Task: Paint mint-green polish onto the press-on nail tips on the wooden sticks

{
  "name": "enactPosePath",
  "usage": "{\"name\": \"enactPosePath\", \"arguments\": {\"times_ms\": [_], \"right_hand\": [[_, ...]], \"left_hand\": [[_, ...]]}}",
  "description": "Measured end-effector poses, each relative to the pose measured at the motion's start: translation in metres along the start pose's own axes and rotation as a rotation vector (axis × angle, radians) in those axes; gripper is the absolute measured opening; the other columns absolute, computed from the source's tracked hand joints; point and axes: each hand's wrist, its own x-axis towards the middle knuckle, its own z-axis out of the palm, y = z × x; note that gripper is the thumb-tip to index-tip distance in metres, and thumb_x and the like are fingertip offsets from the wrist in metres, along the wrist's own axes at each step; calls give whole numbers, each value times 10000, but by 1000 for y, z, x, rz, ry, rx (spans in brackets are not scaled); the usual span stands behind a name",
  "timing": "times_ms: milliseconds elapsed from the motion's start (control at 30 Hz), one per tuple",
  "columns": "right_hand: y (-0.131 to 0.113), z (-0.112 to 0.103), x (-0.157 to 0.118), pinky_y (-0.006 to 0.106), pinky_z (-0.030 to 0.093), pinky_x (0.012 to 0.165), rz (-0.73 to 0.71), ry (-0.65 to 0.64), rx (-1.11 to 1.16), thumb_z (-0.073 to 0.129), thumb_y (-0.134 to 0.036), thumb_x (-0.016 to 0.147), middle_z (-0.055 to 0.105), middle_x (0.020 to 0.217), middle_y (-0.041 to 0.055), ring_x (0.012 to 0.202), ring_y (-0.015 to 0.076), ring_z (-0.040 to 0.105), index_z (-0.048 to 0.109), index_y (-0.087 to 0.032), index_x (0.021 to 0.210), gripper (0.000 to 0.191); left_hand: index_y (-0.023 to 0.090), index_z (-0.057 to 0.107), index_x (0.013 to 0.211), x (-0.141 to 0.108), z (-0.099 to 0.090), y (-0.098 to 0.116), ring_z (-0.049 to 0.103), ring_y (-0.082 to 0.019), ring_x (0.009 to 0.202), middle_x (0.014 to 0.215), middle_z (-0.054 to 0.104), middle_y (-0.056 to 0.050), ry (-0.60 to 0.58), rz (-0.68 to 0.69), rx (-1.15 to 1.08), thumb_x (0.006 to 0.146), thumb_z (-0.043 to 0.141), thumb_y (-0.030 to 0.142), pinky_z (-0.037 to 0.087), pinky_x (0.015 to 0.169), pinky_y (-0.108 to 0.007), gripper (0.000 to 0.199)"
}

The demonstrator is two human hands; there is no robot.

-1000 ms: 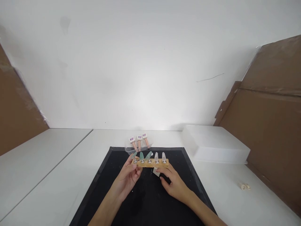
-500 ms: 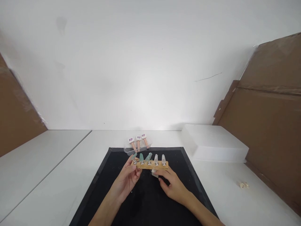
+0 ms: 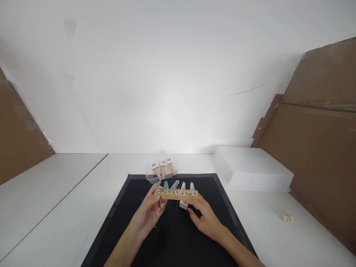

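Observation:
My left hand [image 3: 151,211] is closed on the left end of a wooden nail-tip display bar [image 3: 179,195]. Along its top, several nail tips stand on small silver mounts: the left ones are a see-through green [image 3: 166,185], while two on the right are clear [image 3: 192,187]. Just below and behind the bar, my right hand [image 3: 204,217] has its thumb and fingers around a small white nail polish bottle [image 3: 183,204]. The bar hides part of this bottle and the tips of my right fingers.
Three nail polish bottles [image 3: 163,163] with pink caps lean in a clear plastic tray [image 3: 151,179] at the back edge of the black mat [image 3: 167,244]. A white box [image 3: 258,167] stands back right. Small cream rings [image 3: 287,218] lie at right. Cardboard walls [image 3: 314,148] flank the table.
The white bottle shows a little more below the bar, with my right fingers slightly shifted on it. The left hand's hold is the same; the whole view has moved slightly.

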Motion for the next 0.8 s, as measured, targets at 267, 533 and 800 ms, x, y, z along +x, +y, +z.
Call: {"name": "enactPosePath", "arguments": {"times_ms": [267,533,800], "right_hand": [[-12,-23,-1,352,437,895,293,138,446,639,-293,797,581,1051,66,1018,241,544,520,-280,1197,417],[-17,-33,1,291,471,710,424,184,718,693,-411,749,647,807,29,756,190,584,668,-233,910,242],[-22,-24,1,254,439,513,473,190,836,743,-385,696,619,716,14,541,123,496,691,-212,882,259]], "left_hand": [[195,576,794,4,-6,-7,529,-45,526,677,569,42,-38,2,114,585,801,156,447,504,-134,309],[206,559,832,7,-10,-20,501,-54,532,679,538,43,-82,-25,178,655,756,187,380,498,-165,265],[215,560,918,1,-4,-39,524,-94,586,654,569,24,-221,-72,221,632,791,273,363,562,-222,373]]}}
